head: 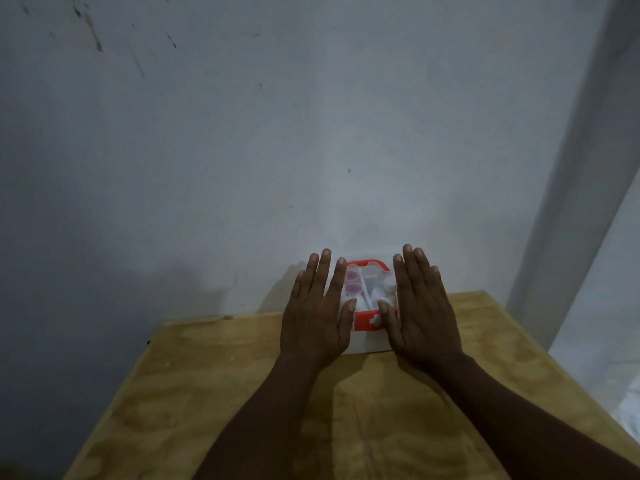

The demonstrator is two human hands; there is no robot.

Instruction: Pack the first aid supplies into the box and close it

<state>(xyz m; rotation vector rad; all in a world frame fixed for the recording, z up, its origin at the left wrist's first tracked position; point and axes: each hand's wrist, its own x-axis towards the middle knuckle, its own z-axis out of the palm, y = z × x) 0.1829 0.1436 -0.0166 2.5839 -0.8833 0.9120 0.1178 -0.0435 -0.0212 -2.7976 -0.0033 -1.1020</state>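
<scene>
Two bare hands, one box, one table: so I log it from my remote station. Item one, the left hand (317, 315): released, fingers straight and slightly spread, palm down, lying flat on the left part of the box top, its thumb beside the red latch. Item two, the right hand (424, 313): likewise released and flat, fingers straight, covering the right part of the box top, its thumb tip touching the latch. Neither hand grasps anything. Item three, the first aid box (367, 344): white body, see-through lid, standing at the far edge of the table, just beside the wall, between and beneath both palms. Its red handle (367, 263) shows at the far end and its red latch (365, 322) at the near end, between the two thumbs; I cannot tell whether the latch is fastened. Through the lid I make out two round pinkish pots (353, 282) on the left side and white supplies (372, 294) next to them, too blurred to name further. Item four, the wooden table (207, 393): pale plywood, both forearms stretched above it. Item five, the white wall (242, 150): scuffed with dark marks at the upper left, with a pale upright frame (571, 202) at the right.
</scene>
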